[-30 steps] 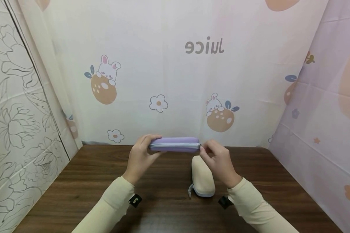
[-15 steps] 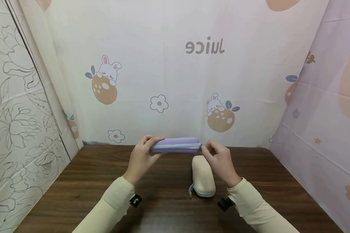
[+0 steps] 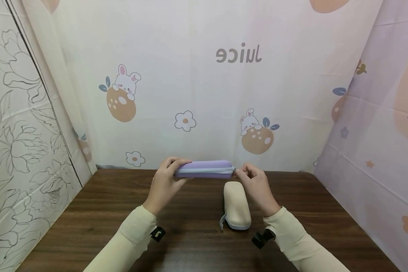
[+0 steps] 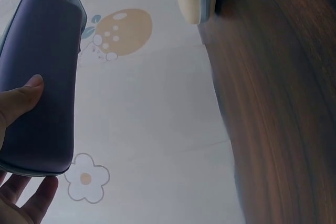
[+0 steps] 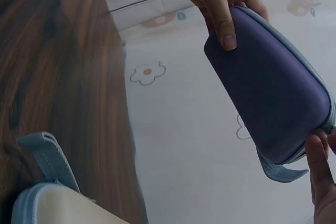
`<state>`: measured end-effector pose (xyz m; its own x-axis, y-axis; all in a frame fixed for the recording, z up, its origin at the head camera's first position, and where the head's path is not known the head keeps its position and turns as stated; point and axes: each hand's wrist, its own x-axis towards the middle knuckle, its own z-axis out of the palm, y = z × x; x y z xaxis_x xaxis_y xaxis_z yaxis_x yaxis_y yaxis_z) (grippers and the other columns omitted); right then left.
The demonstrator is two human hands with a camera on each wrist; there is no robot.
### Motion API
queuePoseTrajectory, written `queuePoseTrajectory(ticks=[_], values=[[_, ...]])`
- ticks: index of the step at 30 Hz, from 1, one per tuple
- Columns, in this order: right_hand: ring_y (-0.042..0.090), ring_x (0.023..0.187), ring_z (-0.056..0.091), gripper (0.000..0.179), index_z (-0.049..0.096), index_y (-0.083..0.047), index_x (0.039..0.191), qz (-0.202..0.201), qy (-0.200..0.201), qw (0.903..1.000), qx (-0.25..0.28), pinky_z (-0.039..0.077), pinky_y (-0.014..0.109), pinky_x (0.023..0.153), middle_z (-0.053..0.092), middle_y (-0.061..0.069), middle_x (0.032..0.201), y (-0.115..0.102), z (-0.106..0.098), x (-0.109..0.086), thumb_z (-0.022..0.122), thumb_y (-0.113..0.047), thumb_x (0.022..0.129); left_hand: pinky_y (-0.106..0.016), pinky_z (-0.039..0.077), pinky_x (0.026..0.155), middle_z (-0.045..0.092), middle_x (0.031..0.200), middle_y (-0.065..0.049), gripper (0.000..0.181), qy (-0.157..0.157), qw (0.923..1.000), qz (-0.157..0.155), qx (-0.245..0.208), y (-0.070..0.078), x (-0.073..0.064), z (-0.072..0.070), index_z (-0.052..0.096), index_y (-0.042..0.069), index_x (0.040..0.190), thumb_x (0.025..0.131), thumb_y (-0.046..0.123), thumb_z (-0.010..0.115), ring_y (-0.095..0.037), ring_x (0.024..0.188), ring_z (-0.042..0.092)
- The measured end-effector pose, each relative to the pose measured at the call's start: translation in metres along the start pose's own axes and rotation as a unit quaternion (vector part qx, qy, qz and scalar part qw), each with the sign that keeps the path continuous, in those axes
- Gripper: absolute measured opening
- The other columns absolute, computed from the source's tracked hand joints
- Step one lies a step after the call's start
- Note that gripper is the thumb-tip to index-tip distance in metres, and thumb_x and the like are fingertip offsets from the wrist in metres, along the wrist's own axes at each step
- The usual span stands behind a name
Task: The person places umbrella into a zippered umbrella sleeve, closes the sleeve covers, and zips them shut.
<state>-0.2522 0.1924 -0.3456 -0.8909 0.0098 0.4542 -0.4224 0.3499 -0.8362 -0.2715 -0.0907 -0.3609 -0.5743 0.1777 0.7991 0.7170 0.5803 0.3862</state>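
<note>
A purple zippered case (image 3: 205, 165) is held up lengthwise above the table, its pale zipper facing me in the head view. My left hand (image 3: 164, 184) grips its left end, the thumb below and fingers over the top. In the left wrist view, the thumb (image 4: 23, 98) lies flat across the case's purple shell. My right hand (image 3: 256, 185) pinches at the zipper end on the case's right; the pull itself is mostly hidden by the fingertips. A light blue strap (image 5: 283, 173) hangs from that end in the right wrist view.
A cream case (image 3: 237, 206) with a grey-blue zipper edge and a strap (image 5: 50, 156) sits on the dark wooden table (image 3: 115, 226), below my right hand. A printed curtain (image 3: 190, 75) stands behind the table's far edge.
My right hand has turned slightly at the wrist, its fingertips staying at the zipper end. The purple case and left hand have barely shifted; the cream case stays in place.
</note>
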Motion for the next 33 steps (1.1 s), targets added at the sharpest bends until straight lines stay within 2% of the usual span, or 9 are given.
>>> queuePoseTrajectory(ticks=[4, 9, 14, 17, 20, 24, 26, 30, 33], values=[[0.028, 0.097, 0.067, 0.025, 0.061, 0.007, 0.087, 0.018, -0.018, 0.9991, 0.033, 0.053, 0.033, 0.088, 0.069, 0.011, 0.088, -0.0021, 0.0003, 0.0001, 0.061, -0.014, 0.1, -0.04, 0.053, 0.09, 0.061, 0.114, -0.001, 0.051, 0.004, 0.9999, -0.002, -0.01, -0.0016, -0.0008, 0.0, 0.071, 0.025, 0.118, 0.074, 0.012, 0.091, -0.019, 0.106, 0.061], [0.028, 0.097, 0.064, 0.032, 0.061, 0.006, 0.095, -0.002, -0.042, 0.9986, 0.033, 0.052, 0.03, 0.086, 0.066, 0.012, 0.098, -0.0011, -0.0002, -0.0007, 0.06, -0.025, 0.102, -0.039, 0.053, 0.09, 0.061, 0.114, -0.001, 0.05, 0.01, 0.9994, -0.011, -0.032, -0.0052, -0.001, 0.0001, 0.071, 0.025, 0.118, 0.074, 0.011, 0.09, -0.018, 0.105, 0.062], [0.024, 0.097, 0.058, 0.026, 0.059, -0.002, 0.107, -0.028, -0.038, 0.9988, 0.013, 0.049, 0.032, 0.083, 0.058, 0.009, 0.109, 0.0001, -0.0012, -0.0024, 0.059, -0.028, 0.103, -0.039, 0.052, 0.09, 0.06, 0.115, -0.001, 0.051, 0.009, 0.9981, -0.02, -0.058, -0.0064, -0.0004, -0.0011, 0.071, 0.024, 0.118, 0.074, 0.007, 0.09, -0.018, 0.106, 0.061], [0.025, 0.108, 0.056, 0.025, 0.056, -0.004, 0.117, -0.042, -0.036, 0.9983, 0.016, 0.049, 0.035, 0.09, 0.052, 0.008, 0.123, -0.0001, -0.0028, -0.0023, 0.057, -0.026, 0.104, -0.038, 0.052, 0.088, 0.061, 0.115, -0.002, 0.05, 0.006, 0.9972, -0.024, -0.071, -0.0062, 0.0, -0.0017, 0.071, 0.023, 0.116, 0.073, 0.006, 0.09, -0.018, 0.106, 0.06], [0.027, 0.125, 0.048, 0.029, 0.054, -0.008, 0.129, -0.066, -0.058, 0.9961, 0.012, 0.041, 0.042, 0.104, 0.046, 0.007, 0.138, 0.0008, -0.0058, -0.0008, 0.056, -0.023, 0.104, -0.038, 0.053, 0.085, 0.061, 0.115, -0.002, 0.048, 0.001, 0.996, -0.029, -0.084, -0.006, 0.0, -0.0011, 0.071, 0.022, 0.115, 0.074, 0.005, 0.09, -0.017, 0.105, 0.06], [0.026, 0.141, 0.033, 0.049, 0.048, -0.022, 0.144, -0.088, -0.123, 0.9884, -0.009, 0.028, 0.056, 0.111, 0.039, 0.002, 0.151, 0.0037, -0.0093, -0.0003, 0.066, -0.022, 0.098, -0.036, 0.052, 0.086, 0.061, 0.116, 0.0, 0.048, -0.005, 0.9932, -0.047, -0.106, -0.0072, -0.0002, 0.0004, 0.071, 0.024, 0.115, 0.074, 0.007, 0.09, -0.015, 0.105, 0.06], [0.028, 0.138, 0.037, 0.064, 0.042, -0.028, 0.148, -0.086, -0.153, 0.9844, -0.018, 0.032, 0.059, 0.108, 0.04, 0.0, 0.151, 0.0052, -0.0093, -0.0009, 0.074, -0.023, 0.093, -0.035, 0.052, 0.088, 0.061, 0.117, 0.002, 0.049, -0.008, 0.9905, -0.06, -0.124, -0.0082, -0.0002, 0.0013, 0.072, 0.025, 0.116, 0.074, 0.009, 0.09, -0.014, 0.106, 0.06], [0.026, 0.127, 0.048, 0.085, 0.035, -0.036, 0.151, -0.078, -0.171, 0.9821, -0.014, 0.04, 0.054, 0.102, 0.045, 0.001, 0.146, 0.0072, -0.0064, -0.0013, 0.084, -0.022, 0.084, -0.035, 0.054, 0.087, 0.06, 0.12, 0.002, 0.051, -0.023, 0.9814, -0.082, -0.172, -0.0085, 0.0, 0.0017, 0.071, 0.024, 0.119, 0.073, 0.011, 0.09, -0.015, 0.106, 0.06], [0.025, 0.123, 0.052, 0.087, 0.035, -0.035, 0.152, -0.089, -0.166, 0.9821, 0.001, 0.045, 0.044, 0.1, 0.046, 0.004, 0.147, 0.0067, -0.0033, -0.0005, 0.084, -0.016, 0.083, -0.036, 0.055, 0.085, 0.061, 0.12, 0.002, 0.051, -0.041, 0.9727, -0.099, -0.206, -0.0076, 0.0, 0.0016, 0.07, 0.022, 0.12, 0.075, 0.01, 0.089, -0.017, 0.104, 0.06]])
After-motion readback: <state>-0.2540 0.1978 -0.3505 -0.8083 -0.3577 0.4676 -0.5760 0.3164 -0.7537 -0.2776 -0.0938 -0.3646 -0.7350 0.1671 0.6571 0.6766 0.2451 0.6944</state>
